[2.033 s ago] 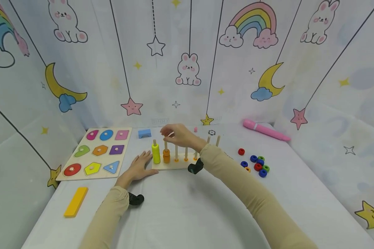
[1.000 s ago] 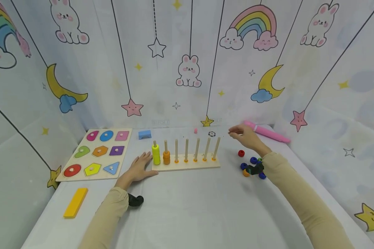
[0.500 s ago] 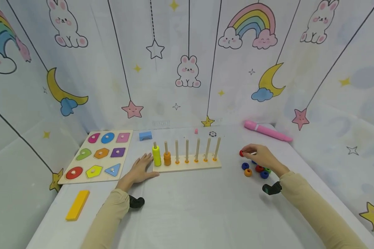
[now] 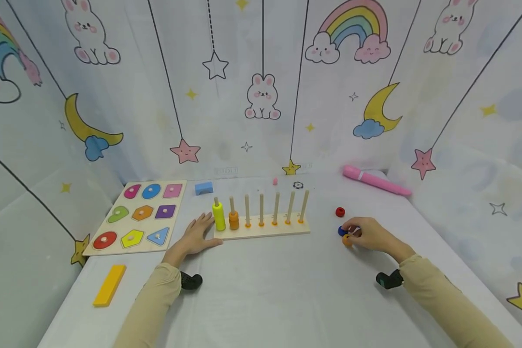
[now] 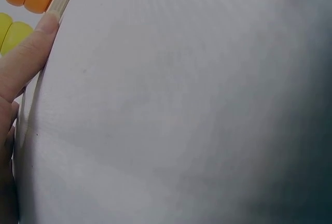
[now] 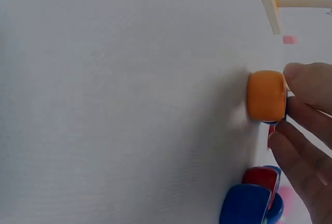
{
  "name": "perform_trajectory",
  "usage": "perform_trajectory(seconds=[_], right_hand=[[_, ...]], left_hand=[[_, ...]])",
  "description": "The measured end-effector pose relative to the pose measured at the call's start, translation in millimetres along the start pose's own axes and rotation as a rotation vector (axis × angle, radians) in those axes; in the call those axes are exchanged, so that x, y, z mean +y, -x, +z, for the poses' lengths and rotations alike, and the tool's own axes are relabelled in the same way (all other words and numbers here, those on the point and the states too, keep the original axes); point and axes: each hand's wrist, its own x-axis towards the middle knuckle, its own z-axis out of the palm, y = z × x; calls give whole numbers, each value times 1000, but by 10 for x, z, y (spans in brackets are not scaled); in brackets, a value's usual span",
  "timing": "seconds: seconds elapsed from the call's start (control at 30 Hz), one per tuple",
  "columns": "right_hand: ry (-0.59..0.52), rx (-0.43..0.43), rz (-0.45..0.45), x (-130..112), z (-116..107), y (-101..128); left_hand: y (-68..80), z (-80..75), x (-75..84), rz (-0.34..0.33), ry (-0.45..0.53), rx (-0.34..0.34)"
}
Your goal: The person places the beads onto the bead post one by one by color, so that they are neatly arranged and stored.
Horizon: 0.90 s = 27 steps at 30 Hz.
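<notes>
My right hand [image 4: 369, 236] is at the loose beads on the right side of the table. Its thumb and index fingertip pinch the upper edge of an orange bead [image 6: 266, 96], low over the cloth. A blue bead [image 4: 342, 231] lies right behind that orange one, partly covered by the fingers. My left hand [image 4: 195, 235] lies flat with fingers spread, touching the left end of a wooden peg board [image 4: 261, 233]. Yellow beads [image 4: 219, 216] fill most of the board's first peg, and orange beads [image 4: 233, 220] sit on the second. Its other pegs are bare.
A red bead [image 4: 340, 211] lies behind the right hand; more red and blue beads [image 6: 245, 204] are under it. A shape puzzle [image 4: 126, 224] and yellow bar [image 4: 109, 285] are at left. A blue block [image 4: 203, 188] and pink pen [image 4: 376, 181] lie at the back.
My right hand has gone from the peg board to the loose beads, touched the red bead, then shifted nearer to the orange bead. The left hand has stayed at the board.
</notes>
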Motion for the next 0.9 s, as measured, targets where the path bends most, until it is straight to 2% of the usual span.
perform_trajectory(seconds=[0.23,0.47,0.53,0.7,0.9], right_hand=[[16,44,19,21,67,21],[-55,53,2,21,108,-8],[-44,54,-1,11,103,-23],[-9,98,-18,-30,48,-66],[-9,178,-80,-60,-107,-182]], left_hand=[[8,6,7,-14,8,-7],[17,-9,28,-4,21,-18],[9,-26,26,-1,19,-11],[-14,-65,34,2,17,8],[-3,-54,41,-2,9,-5]])
